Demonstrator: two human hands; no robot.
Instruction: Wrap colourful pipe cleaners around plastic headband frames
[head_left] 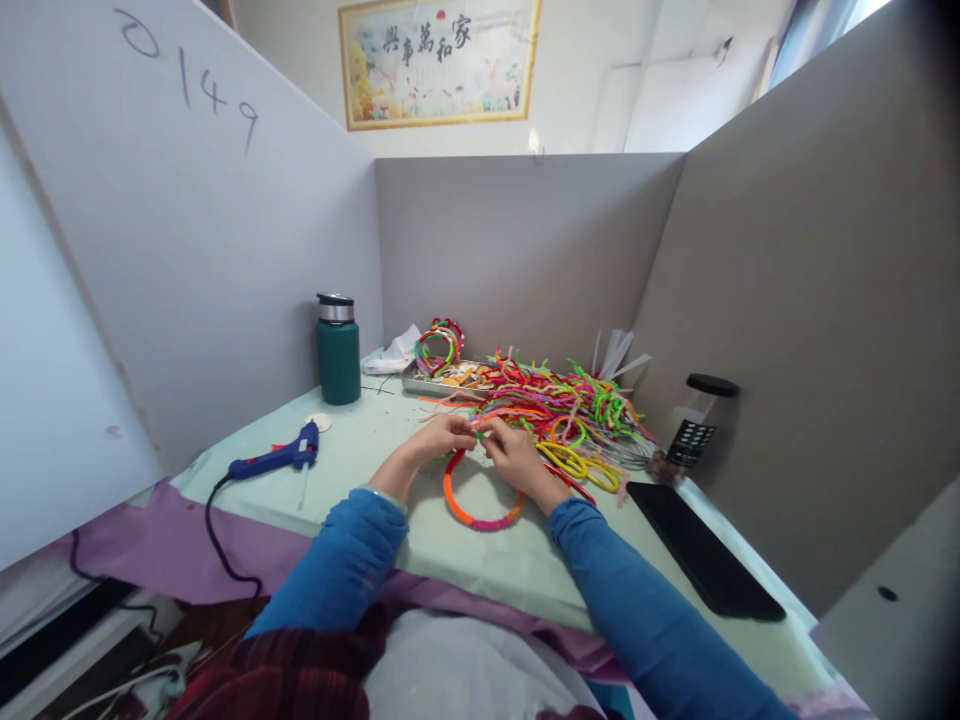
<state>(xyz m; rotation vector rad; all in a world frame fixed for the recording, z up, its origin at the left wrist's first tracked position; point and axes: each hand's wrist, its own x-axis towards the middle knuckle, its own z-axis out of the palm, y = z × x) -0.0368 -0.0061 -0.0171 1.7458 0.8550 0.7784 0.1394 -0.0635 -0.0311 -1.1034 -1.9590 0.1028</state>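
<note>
A ring wrapped in orange, pink and red fuzzy pipe cleaner (pixel 491 524) hangs or rests low over the table in front of me; its top is hidden behind my fingers. My left hand (pixel 442 438) is closed in a pinch at the upper left of the ring. Opposite it, my right hand (pixel 511 455) pinches the ring's upper right. The fingertips of both nearly meet, with a small green bit showing between them. Just beyond lies a big heap of multicoloured pipe cleaners (pixel 555 392). Yellow pipe-cleaner loops (pixel 564 461) sit right of my right hand.
A blue glue gun (pixel 274 455) with a black cord lies at left, near a green bottle (pixel 339 350). Behind are a metal tray (pixel 414 384) and finished coloured rings (pixel 439 345). At right stand a black-lidded jar (pixel 694 430) and a flat black phone-like slab (pixel 705 550). Grey panels enclose the table.
</note>
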